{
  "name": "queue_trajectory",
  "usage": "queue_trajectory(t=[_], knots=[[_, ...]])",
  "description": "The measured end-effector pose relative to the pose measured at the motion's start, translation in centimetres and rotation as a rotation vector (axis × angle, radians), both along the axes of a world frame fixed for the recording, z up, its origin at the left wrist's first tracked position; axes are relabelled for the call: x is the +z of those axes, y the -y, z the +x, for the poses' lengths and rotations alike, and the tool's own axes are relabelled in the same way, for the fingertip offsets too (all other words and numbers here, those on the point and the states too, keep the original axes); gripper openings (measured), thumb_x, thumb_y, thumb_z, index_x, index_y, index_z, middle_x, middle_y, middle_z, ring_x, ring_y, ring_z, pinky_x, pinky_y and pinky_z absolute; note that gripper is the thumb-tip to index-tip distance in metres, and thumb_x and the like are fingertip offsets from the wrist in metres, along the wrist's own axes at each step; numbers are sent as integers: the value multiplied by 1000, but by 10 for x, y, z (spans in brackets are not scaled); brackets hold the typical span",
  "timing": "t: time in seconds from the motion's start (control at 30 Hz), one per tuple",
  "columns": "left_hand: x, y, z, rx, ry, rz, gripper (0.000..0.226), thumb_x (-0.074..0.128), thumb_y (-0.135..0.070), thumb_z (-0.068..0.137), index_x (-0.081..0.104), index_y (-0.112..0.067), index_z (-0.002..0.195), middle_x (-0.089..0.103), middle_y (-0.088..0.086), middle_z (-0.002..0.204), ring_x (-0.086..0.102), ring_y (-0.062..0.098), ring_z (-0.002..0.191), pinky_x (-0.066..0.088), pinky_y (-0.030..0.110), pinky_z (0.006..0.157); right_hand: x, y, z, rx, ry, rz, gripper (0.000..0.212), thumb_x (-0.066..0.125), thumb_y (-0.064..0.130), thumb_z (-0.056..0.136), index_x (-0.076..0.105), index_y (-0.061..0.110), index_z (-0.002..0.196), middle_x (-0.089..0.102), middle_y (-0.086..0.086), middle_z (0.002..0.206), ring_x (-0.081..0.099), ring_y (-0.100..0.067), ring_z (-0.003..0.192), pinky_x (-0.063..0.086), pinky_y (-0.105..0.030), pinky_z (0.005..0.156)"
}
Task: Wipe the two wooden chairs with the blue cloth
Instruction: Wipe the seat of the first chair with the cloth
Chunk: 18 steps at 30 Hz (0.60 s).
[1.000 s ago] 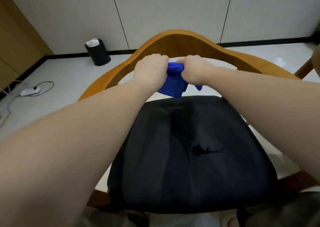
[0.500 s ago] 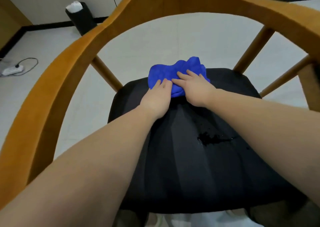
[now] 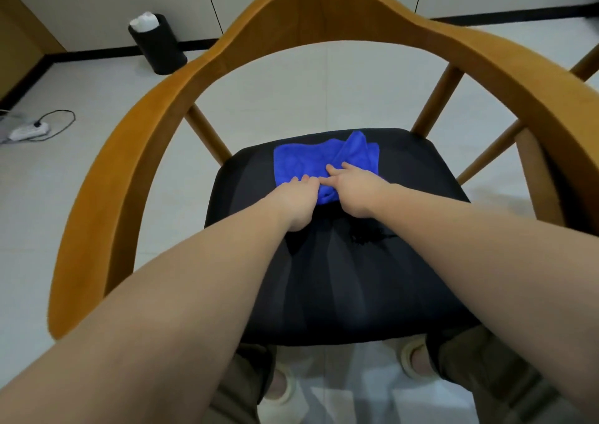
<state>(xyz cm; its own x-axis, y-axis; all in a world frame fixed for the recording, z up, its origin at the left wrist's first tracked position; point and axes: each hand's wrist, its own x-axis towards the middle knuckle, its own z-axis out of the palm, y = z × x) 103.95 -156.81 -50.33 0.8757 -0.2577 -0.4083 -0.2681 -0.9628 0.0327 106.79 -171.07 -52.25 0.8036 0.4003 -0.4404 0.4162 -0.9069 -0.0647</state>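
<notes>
The blue cloth [image 3: 308,161] lies spread on the back part of the black seat cushion [image 3: 356,278] of a wooden chair, whose curved back rail [image 3: 155,125] arcs around the seat. My left hand [image 3: 298,200] has its fingers curled on the cloth's near edge. My right hand [image 3: 353,190] lies beside it, with straight fingers pressing on the cloth's right half. A bunched fold of cloth sits between the two hands. A dark wet patch [image 3: 366,235] shows on the cushion just behind my right wrist.
A black bin [image 3: 158,44] with white waste stands on the tiled floor at the back left wall. A white power strip [image 3: 29,130] with its cable lies far left. Another wooden piece [image 3: 586,64] shows at the right edge. My slippered feet [image 3: 282,388] stand below the seat.
The cloth came down from mid-air onto the seat and now lies flatter and wider. Both hands moved from gripping it in the air to resting on its near edge.
</notes>
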Motion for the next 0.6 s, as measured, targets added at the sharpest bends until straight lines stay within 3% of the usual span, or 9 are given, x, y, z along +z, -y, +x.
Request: queue_trajectory(t=[0.1, 0.3, 0.47, 0.6], knots=[[7, 3, -17, -27, -19, 26, 49, 47, -5, 95, 34, -6, 143, 48, 16, 135, 50, 30, 121, 40, 33, 94, 1, 2, -16, 6, -24, 1, 70, 42, 6, 96, 18, 31, 157, 9, -3, 166, 13, -31, 150, 32, -50, 114], [15, 7, -43, -27, -80, 55, 54, 50, -9, 97, 32, -12, 148, 50, 13, 140, 54, 28, 121, 42, 31, 89, 1, 4, -43, 10, -80, -6, 72, 42, 7, 97, 14, 34, 158, 5, -1, 166, 8, -31, 152, 27, -47, 118], [18, 9, -58, -78, -124, 93, 62, 50, -9, 95, 30, -23, 152, 62, 8, 118, 58, 25, 104, 47, 32, 82, 14, 4, -68, 32, -103, -40, 70, 40, 7, 100, 13, 33, 158, 4, 0, 167, 9, -28, 152, 25, -40, 117], [24, 13, -77, -133, -144, 123, 62, 50, -8, 95, 32, -22, 152, 63, 7, 117, 59, 26, 105, 41, 29, 77, 22, 4, -92, 51, -116, -59, 68, 39, 6, 100, 15, 31, 158, 5, 0, 167, 11, -28, 152, 24, -39, 117]])
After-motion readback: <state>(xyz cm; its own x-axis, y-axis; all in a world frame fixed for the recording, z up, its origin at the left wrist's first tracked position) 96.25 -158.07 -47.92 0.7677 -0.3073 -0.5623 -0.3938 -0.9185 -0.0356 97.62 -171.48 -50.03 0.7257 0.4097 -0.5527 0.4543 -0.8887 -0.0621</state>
